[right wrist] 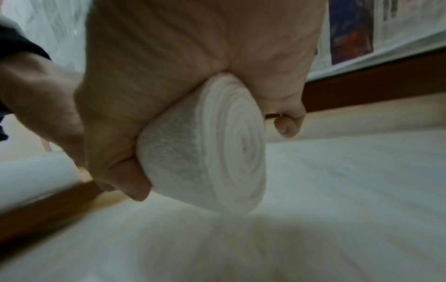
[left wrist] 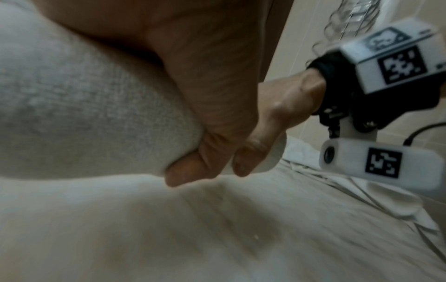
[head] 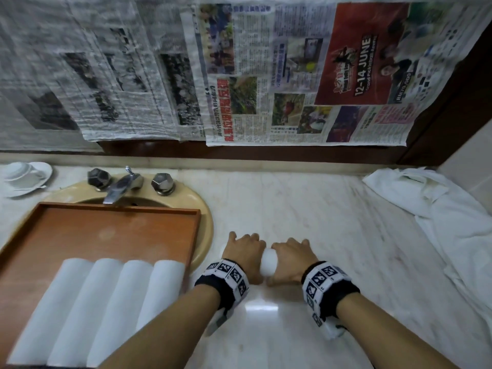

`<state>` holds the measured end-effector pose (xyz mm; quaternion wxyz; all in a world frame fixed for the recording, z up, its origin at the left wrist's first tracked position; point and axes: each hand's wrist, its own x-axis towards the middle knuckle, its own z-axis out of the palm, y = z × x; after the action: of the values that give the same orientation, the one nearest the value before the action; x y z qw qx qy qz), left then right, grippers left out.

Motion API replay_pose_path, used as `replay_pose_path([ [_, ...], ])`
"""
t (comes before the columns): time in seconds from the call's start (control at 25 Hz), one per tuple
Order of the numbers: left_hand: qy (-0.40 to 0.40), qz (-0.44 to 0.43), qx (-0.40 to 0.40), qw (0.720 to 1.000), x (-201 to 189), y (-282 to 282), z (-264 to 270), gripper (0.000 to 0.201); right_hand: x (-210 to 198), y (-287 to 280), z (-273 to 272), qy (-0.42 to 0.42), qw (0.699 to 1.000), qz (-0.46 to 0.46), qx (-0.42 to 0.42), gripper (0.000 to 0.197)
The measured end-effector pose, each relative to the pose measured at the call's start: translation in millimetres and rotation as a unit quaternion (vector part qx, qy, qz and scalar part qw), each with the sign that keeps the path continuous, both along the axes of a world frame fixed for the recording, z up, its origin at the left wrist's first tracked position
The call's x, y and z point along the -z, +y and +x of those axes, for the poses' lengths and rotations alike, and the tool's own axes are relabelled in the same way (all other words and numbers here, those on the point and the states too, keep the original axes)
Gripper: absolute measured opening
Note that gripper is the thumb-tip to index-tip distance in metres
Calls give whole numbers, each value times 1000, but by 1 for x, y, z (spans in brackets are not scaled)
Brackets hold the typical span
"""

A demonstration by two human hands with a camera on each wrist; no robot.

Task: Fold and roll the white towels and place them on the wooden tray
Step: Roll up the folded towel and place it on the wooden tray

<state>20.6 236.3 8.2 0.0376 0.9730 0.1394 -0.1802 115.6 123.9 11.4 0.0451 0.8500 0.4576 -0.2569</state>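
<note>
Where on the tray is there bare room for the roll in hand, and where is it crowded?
The far half of the tray, between the four rolls and the rim by the faucet, is bare. The near half is packed with rolls lying side by side. Both hands, left and right, grip the new roll on bare counter; crumpled towels crowd its right end.

Rolled white towel [head: 268, 262] on counter — four rolls [head: 106, 296] on tray [head: 111, 230].

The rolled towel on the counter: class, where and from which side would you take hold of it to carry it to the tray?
Probably grip the rolled towel round its middle from above, thumb on the near side and fingers on the far side, as the left hand and right hand wrap it now. It lies crosswise on the counter; squeezing across the coil keeps it wound.
</note>
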Motion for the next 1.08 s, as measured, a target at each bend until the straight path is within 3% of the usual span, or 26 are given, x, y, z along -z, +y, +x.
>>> replay_pose_path([
  [0.12, -17, 17, 24, 999, -42, 55, -42, 52, -28, 46, -50, -17, 997, 70, 28, 58],
  [0.28, -2, -19, 24, 1000, -69, 129, -110, 67, -39, 102, -121, -6, 980, 188, 71, 74],
  [0.36, -4, -35, -12, 999, -71, 161, -141, 75, -27, 116, -156, 24, 958, 254, 127, 92],
  [0.44, -5, -29, -54, 998, -69, 188, -161, 75, -9, 124, -187, 89, 924, 305, 211, 95],
  [0.52, -12, -25, -85, 996, -64, 209, -171, 76, 12, 128, -209, 159, 908, 276, 274, 81],
  [0.6, -18, -33, -93, 995, -58, 218, -170, 72, 28, 127, -221, 200, 909, 222, 290, 74],
  [0.68, -25, -42, -94, 994, -54, 223, -166, 66, 35, 127, -226, 207, 913, 205, 286, 75],
  [0.84, -81, -50, -137, 986, -55, 233, -175, 72, 36, 132, -228, 186, 917, 195, 294, 73],
  [0.96, -141, -99, -243, 955, -56, 247, -213, 68, 32, 137, -231, 170, 921, 180, 301, 73],
  [1.08, -195, -146, -363, 900, -52, 259, -265, 63, 26, 142, -242, 137, 925, 175, 308, 77],
])
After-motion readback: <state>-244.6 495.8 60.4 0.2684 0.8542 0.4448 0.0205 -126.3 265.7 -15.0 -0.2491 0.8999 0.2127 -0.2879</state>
